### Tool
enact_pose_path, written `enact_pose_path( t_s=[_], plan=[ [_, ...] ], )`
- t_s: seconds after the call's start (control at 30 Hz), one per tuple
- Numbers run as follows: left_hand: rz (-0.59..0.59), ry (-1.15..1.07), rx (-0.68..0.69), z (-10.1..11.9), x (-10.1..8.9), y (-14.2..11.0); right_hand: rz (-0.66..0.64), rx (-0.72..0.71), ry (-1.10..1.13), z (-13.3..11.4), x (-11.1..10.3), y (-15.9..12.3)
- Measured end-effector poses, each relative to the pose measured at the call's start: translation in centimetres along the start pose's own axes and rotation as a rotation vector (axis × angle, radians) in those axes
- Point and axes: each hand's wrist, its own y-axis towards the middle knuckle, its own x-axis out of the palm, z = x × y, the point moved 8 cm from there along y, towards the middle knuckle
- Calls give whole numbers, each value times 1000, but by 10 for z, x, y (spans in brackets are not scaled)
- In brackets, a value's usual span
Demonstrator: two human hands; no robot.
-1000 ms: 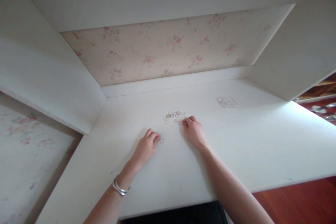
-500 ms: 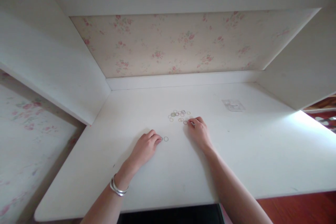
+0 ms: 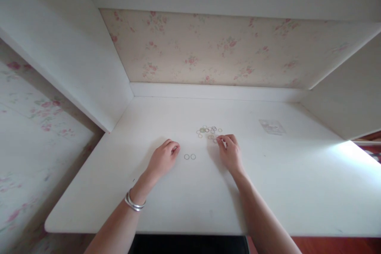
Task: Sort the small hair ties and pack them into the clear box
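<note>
White desktop (image 3: 297,190) | hands (image 3: 163,158) (image 3: 230,152) well inside front edge (image 3: 190,233) | two rings (image 3: 189,156) between

Looks dim above the table (image 3: 297,190); takes light from the table's right, burning out to white glare at that end. Casts soft shadows on the table beside left hand (image 3: 162,156) and right hand (image 3: 230,154). Blurs the table's small rings (image 3: 203,130) slightly.

Floral wallpaper (image 3: 208,51) (mostly pink) stands behind the white desk (image 3: 297,190).
</note>
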Motion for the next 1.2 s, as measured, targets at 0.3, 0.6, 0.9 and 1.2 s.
enact_pose_path(
  t_s=[0.3, 0.6, 0.9, 1.2],
  plan=[
    [-26, -109, -40, -9, 5, 4, -421, -375, -45, -89, 57, -44],
    [-48, -129, -35, -8, 7, 3, -447, -370, -72, -86, 66, -44],
    [-75, -186, -57, -10, 8, 7, -174, -72, -11, -30, 24, -15],
    [-57, -185, -63, -10, 9, 7, -200, 15, -308, 10, 10, -5]
  ],
)
